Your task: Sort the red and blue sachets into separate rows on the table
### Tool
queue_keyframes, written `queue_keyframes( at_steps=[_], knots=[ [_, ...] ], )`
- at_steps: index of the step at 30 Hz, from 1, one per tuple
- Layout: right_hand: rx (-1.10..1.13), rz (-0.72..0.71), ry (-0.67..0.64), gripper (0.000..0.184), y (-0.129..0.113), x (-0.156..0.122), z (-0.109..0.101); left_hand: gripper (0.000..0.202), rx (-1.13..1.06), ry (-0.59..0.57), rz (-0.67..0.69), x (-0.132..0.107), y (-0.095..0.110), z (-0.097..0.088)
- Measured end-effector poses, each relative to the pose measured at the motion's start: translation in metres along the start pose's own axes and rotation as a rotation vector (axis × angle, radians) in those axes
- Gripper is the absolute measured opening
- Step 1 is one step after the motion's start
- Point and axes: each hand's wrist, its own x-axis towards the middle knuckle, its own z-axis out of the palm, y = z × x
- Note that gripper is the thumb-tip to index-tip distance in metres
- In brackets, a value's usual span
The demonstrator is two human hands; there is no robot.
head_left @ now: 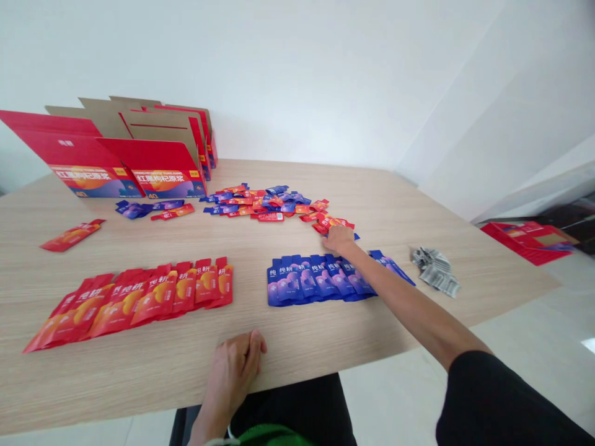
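My right hand (339, 238) reaches across the table to the right end of a mixed pile of sachets (260, 201). Its fingers are closed and pointed down; the hand itself hides what is between them. Red sachets (332, 222) lie just beyond it, and a blue tip pokes out beside it. In a loose fist, my left hand (237, 365) rests near the table's front edge, with nothing visible in it. Ahead of it to the right is an overlapping row of blue sachets (316, 279), partly behind my right forearm. Another overlapping row, of red sachets (153, 296), lies to the left.
Open red cartons (162, 164) stand at the back left against the wall. Near them lie a few loose blue sachets (134, 209) and a single red sachet (73, 235). Small grey striped packets (436, 271) are heaped at right. A red box (530, 240) sits beyond the table's right edge.
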Motion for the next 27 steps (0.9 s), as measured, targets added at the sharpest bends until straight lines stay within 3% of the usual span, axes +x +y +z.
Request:
queue_keyframes(
  at_steps=[10,14,27],
  knots=[
    [-0.054,-0.133,-0.014,0.043,0.013,-0.007,0.0,0.057,0.02,-0.007,-0.025,0.002,0.006,-0.003],
    [-0.077,-0.145,-0.017,0.042,0.015,-0.01,-0.004,0.058,0.04,-0.046,-0.024,0.004,0.001,-0.002],
    [-0.089,-0.133,-0.043,0.044,0.018,-0.022,-0.009,0.056,0.009,0.002,-0.036,0.0,0.011,-0.004]
  ],
)
